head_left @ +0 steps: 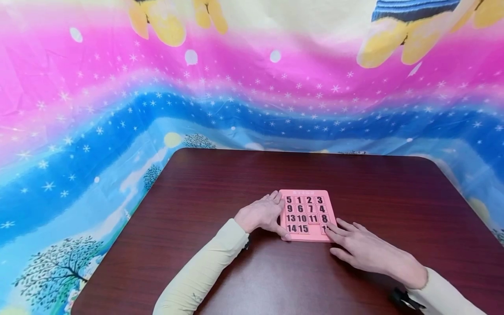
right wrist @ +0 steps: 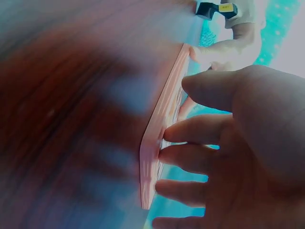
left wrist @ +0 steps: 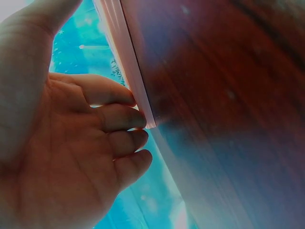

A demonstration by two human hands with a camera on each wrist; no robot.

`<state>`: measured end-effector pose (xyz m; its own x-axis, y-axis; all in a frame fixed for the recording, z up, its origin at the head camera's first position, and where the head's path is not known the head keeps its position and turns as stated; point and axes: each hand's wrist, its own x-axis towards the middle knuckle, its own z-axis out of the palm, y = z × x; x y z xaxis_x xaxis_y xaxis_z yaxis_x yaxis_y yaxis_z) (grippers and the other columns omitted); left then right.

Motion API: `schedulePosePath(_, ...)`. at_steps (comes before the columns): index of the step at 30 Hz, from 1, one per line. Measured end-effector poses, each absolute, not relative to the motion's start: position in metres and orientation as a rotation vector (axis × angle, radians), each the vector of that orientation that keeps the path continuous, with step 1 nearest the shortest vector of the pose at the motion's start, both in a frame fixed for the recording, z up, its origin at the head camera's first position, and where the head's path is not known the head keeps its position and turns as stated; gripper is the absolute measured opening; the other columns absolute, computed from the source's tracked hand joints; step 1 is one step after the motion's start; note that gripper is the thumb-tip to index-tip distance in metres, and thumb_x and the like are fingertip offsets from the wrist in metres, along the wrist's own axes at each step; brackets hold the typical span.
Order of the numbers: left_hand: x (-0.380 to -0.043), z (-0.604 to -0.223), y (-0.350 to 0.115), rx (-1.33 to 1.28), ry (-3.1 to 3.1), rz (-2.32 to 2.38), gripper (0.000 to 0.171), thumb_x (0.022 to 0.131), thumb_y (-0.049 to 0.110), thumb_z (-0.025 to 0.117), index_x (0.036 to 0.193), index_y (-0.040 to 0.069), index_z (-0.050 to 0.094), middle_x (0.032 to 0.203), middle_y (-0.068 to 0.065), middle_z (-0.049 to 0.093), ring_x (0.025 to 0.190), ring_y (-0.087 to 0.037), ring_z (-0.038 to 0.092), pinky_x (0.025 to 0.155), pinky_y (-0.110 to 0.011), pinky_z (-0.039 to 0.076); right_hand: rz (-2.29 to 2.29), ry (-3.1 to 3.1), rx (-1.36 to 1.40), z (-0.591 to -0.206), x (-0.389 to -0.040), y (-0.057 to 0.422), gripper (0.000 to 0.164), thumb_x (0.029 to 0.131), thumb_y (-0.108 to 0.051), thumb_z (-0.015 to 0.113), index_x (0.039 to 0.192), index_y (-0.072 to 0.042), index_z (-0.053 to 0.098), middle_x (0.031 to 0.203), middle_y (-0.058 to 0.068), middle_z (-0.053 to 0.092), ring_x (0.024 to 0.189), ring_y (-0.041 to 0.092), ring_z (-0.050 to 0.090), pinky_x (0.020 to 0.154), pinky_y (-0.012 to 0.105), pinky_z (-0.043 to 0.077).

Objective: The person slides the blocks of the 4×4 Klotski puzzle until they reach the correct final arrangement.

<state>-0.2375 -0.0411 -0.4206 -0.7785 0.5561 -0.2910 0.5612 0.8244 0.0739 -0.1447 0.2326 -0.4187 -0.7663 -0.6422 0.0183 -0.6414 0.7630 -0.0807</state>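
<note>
A pink sliding number puzzle (head_left: 321, 193) lies flat on the table, its square tiles printed with black numerals. The bottom row has a gap right of the tile marked 15. At the puzzle's left side, my left hand (head_left: 261, 214) holds the board between its thumb, at the near corner, and its fingers along the upper edge. My right hand (head_left: 370, 249) reaches in from the right with extended fingers, fingertips on the bottom-right tile, partly covering its number. In the right wrist view, the thumb (right wrist: 209, 88) stands apart from the other fingers beside the board's edge.
The dark brown wooden table (head_left: 236, 175) has rounded far corners. Behind it hangs a pink and blue cloth (head_left: 252, 92) with snowflakes and trees, reaching down both sides. Both forearms wear pale sleeves (head_left: 204, 267), with a black device (head_left: 405, 299) at the right wrist.
</note>
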Motion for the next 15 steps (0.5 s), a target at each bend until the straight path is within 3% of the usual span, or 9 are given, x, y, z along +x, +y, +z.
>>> schedulePosePath(15,-0.238,-0.422,-0.041,0.860,2.713,-0.033,0.122,0.069,0.078,0.068,0.156,0.005,0.024,0.165,-0.015,0.014,0.154,-0.025,0.012,0.127,-0.033,0.016,-0.060,2.888,-1.257,-0.414,-0.151,0.195,0.051,0.095,-0.035,0.061,0.136,-0.006,0.058,0.142,0.015,0.056,0.134,0.042,0.048,0.106,0.063,0.041)
